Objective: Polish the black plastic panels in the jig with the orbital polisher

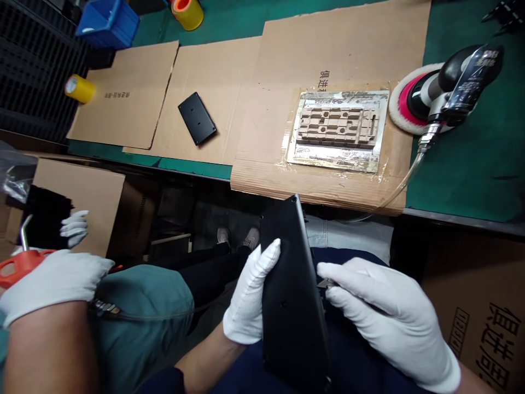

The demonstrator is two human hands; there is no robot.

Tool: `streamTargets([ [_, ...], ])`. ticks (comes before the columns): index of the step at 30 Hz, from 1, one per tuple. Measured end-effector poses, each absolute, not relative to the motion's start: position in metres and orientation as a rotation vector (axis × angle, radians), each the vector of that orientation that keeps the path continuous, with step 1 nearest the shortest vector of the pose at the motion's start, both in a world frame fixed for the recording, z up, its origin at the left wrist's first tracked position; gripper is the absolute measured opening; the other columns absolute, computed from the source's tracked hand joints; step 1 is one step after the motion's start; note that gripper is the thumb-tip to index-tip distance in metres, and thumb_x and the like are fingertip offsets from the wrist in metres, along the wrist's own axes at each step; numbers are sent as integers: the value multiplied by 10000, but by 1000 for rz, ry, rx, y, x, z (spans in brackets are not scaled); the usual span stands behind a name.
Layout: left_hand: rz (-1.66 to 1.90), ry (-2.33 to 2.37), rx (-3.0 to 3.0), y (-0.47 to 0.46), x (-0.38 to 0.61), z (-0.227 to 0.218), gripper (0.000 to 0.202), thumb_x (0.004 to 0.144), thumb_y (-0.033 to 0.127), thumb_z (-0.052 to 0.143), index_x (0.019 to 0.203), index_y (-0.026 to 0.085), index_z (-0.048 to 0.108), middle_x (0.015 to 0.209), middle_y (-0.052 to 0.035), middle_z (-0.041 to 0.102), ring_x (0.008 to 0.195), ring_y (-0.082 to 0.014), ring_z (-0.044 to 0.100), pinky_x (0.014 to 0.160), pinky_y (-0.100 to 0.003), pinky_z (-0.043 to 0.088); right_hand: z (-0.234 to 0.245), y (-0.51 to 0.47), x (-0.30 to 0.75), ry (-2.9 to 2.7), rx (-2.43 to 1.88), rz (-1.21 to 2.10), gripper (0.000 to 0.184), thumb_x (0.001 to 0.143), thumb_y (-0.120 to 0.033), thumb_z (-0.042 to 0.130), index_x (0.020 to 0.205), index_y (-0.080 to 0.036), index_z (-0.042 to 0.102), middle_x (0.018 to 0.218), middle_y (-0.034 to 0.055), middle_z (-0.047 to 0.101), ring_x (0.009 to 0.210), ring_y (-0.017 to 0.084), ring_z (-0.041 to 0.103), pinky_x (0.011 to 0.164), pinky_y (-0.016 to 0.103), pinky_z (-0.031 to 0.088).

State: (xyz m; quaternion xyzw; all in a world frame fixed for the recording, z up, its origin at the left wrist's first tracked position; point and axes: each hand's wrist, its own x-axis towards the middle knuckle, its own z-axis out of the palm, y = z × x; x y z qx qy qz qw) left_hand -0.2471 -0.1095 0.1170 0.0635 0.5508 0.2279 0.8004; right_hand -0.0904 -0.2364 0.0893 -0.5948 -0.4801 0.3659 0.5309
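My left hand, in a white glove, grips a black rectangular panel by its left side, thumb across the face. The panel is tilted up over my lap, with small holes near its corners. At its right edge my right hand, gloved too, pinches a small pointed metal blade between thumb and forefinger. The blade's tip is close to the panel's edge; whether it touches, I cannot tell. Most of the blade is hidden in my fingers.
On the cardboard-covered bench lie another black panel and a slotted fixture block. A polisher with a hose rests right. Yellow tape rolls and a blue bin stand left. A co-worker's gloved hand holds a red air gun.
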Motion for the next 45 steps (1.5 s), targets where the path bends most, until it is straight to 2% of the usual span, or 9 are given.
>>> streamTargets([
  [11, 477, 1154, 126, -110, -248, 116, 254, 754, 266, 969, 818, 169, 743, 736, 37, 768, 605, -101, 726, 607, -160, 602, 85, -236, -93, -1135, -1428, 900, 485, 968, -88, 706, 1404, -300, 705, 892, 28, 720, 748, 136, 673, 652, 255, 530],
  [21, 439, 1131, 160, -109, -249, 115, 289, 766, 329, 964, 883, 160, 761, 710, 23, 757, 598, -117, 728, 589, -175, 597, 89, -232, -92, -1137, -1418, 879, 369, 972, -130, 717, 1317, -250, 765, 828, 31, 732, 690, 133, 679, 621, 245, 532],
  [29, 418, 1181, 206, -109, -248, 116, 345, 741, 378, 973, 774, 162, 706, 661, 11, 735, 556, -132, 708, 518, -187, 573, 88, -232, -93, -1122, -1387, 892, 364, 967, -123, 720, 1305, -247, 776, 795, 21, 721, 677, 127, 679, 620, 236, 535],
  [34, 441, 1196, 196, -109, -248, 115, 364, 702, 372, 999, 805, 165, 718, 699, 12, 752, 590, -132, 718, 608, -207, 618, 89, -230, -91, -1093, -1356, 915, 346, 954, -125, 732, 1275, -238, 796, 789, 26, 725, 675, 125, 678, 631, 232, 538],
  [36, 430, 1197, 192, -109, -249, 114, 364, 708, 374, 994, 793, 160, 713, 681, 14, 738, 570, -127, 705, 585, -202, 607, 90, -229, -89, -1052, -1296, 1030, 280, 956, -163, 745, 1210, -250, 824, 760, 14, 719, 653, 113, 665, 622, 214, 533],
  [39, 421, 1200, 195, -109, -250, 115, 341, 748, 375, 967, 785, 161, 705, 635, 24, 706, 528, -117, 678, 518, -183, 563, 91, -227, -84, -813, -1281, 1264, 160, 970, -288, 756, 1094, -258, 853, 715, 5, 713, 575, 92, 621, 528, 172, 487],
  [41, 414, 1208, 190, -108, -250, 116, 327, 765, 376, 954, 788, 165, 706, 622, 27, 695, 522, -118, 673, 506, -183, 554, 92, -225, -82, -588, -1378, 1309, 188, 961, -378, 768, 1065, -249, 856, 696, 10, 707, 549, 91, 600, 484, 160, 459],
  [45, 398, 1221, 185, -107, -248, 115, 301, 759, 357, 957, 837, 168, 737, 678, 11, 725, 562, -126, 688, 553, -198, 580, 90, -220, -84, -414, -1527, 1346, 285, 879, -470, 842, 1023, -224, 848, 670, 8, 659, 575, 99, 576, 496, 164, 456],
])
